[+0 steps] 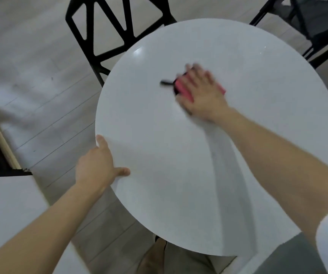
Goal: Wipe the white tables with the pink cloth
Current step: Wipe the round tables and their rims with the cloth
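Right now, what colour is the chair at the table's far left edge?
The chair is black, an open lattice frame; clearest in the head view.

A round white table (179, 175) fills the centre. The right hand (200, 93) lies flat on a pink cloth (181, 87) near the table's middle. The left hand (98, 167) holds its near-left rim. A black open-frame chair (92, 26) stands behind the table on the left, and a second black chair (313, 20) behind it on the right.

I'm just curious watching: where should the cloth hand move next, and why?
Probably sweep the pink cloth toward the near rim: the right hand presses it flat near the middle of the white table, bare top lies all around, and the left hand braces the edge.
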Motion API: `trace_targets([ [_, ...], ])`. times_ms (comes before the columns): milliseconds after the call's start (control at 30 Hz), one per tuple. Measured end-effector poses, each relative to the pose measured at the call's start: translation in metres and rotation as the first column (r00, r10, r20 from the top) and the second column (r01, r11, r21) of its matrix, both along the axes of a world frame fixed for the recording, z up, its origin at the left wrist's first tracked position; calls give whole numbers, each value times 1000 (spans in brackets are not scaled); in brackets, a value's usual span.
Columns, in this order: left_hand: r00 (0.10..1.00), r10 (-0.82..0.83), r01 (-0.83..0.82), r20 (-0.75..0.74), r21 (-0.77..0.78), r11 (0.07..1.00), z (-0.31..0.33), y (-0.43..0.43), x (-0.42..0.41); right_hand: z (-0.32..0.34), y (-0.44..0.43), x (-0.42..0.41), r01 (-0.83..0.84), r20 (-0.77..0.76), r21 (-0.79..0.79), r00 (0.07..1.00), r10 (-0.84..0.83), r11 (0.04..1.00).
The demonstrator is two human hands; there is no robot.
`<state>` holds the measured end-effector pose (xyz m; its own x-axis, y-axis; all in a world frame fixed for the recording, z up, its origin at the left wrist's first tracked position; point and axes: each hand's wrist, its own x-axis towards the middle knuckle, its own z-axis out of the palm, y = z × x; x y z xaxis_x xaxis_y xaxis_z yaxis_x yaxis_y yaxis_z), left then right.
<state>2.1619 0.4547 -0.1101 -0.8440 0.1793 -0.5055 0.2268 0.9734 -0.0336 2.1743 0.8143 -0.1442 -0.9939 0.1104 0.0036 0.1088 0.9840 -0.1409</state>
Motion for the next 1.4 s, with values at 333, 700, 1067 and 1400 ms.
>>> trace_targets([
  [333,999,40,-38,8,-178,983,15,26,1,-8,-179,97,-266,-82,-156,963,256,951],
  [700,997,74,-65,34,-207,976,20,29,-7,-8,-6,14,279,-91,-54,955,-283,959],
  [1067,947,-321,317,11,-187,930,45,44,-15,-8,15,71,-424,-103,-75,904,416,903],
  [1400,956,-288,271,-54,-206,940,63,118,-84,-5,-77,-25,-156,-84,-90,985,149,984],
])
